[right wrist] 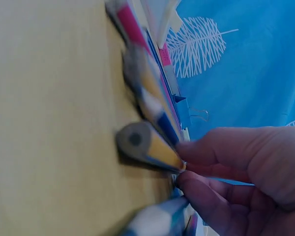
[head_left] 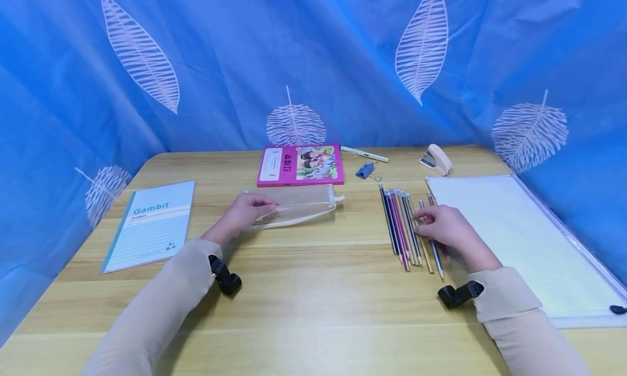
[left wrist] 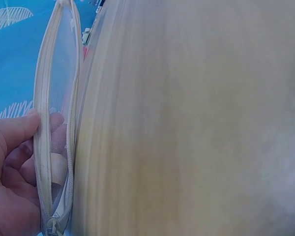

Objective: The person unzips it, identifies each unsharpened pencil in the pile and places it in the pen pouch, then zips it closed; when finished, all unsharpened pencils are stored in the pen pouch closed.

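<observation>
- The left hand (head_left: 242, 213) pinches the open edge of a flat mesh zipper pouch (head_left: 299, 204), thumb outside and fingertips inside.
- The pouch lies mid-table, just before a pink book (head_left: 300, 165).
- The right hand (head_left: 448, 228) has its fingers curled over a row of pencils (head_left: 404, 229), pinching one yellow pencil (right wrist: 150, 146) that lies on the wooden table (head_left: 313, 289).
- A notebook (head_left: 152, 223), blue binder clip (head_left: 364, 171), stapler (head_left: 436, 159) and clear folder (head_left: 524, 240) lie around.

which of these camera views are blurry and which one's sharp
Head view: sharp and evenly lit, though the table edges bow. Left wrist view: tabletop smeared, only the mesh pouch fairly crisp. Right wrist view: the pencils soft and out of focus, the right hand somewhat clearer.
</observation>
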`<state>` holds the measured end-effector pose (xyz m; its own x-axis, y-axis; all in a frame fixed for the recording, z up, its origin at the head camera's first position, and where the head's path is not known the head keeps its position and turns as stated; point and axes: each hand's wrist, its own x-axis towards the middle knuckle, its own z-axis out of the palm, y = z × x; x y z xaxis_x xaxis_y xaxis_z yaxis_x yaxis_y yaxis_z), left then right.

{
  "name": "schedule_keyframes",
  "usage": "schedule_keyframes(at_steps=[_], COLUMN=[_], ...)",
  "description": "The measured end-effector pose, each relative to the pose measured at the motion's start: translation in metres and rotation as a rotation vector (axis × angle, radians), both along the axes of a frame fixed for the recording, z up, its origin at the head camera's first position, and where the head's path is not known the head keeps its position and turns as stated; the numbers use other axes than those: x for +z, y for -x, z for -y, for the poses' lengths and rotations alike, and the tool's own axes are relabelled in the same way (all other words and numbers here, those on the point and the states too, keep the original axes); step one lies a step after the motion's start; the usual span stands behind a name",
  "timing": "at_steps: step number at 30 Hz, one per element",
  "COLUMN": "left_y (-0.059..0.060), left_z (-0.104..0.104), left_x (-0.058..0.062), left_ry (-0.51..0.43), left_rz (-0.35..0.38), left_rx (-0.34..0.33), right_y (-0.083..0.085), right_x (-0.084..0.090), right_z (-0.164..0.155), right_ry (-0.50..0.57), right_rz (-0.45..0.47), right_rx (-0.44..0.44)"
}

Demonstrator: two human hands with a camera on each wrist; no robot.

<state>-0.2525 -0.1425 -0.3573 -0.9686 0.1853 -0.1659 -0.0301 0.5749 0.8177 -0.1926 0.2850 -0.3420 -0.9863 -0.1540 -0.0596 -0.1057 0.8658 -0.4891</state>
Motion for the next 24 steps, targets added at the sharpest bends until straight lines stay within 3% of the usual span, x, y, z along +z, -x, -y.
schedule_keyframes(at_steps=[7,13,17,20,24], left_y=[0.0,0.0,-0.004,-0.009,-0.015], left_z=[0.003,0.002,-0.001,-0.006,-0.018], left_x=[0.001,0.002,0.005,0.01,0.017], left_ry=[-0.003,-0.004,0.034,0.127,0.223], left_rz=[-0.013,-0.017,-0.044,-0.104,-0.184], left_rx=[0.0,0.008,0.002,-0.044,-0.115], right_y=[0.008,0.011,0.011,0.008,0.004], right_x=[0.003,0.007,0.004,0.001,-0.004], right_z=[0.007,0.013,0.01,0.005,0.004], right_ry=[-0.055,-0.071,0.083,0.271,0.562], right_rz=[0.043,0.082,0.16,0.219,0.222], right_rx=[-0.007,-0.069,-0.145,-0.206,-0.26])
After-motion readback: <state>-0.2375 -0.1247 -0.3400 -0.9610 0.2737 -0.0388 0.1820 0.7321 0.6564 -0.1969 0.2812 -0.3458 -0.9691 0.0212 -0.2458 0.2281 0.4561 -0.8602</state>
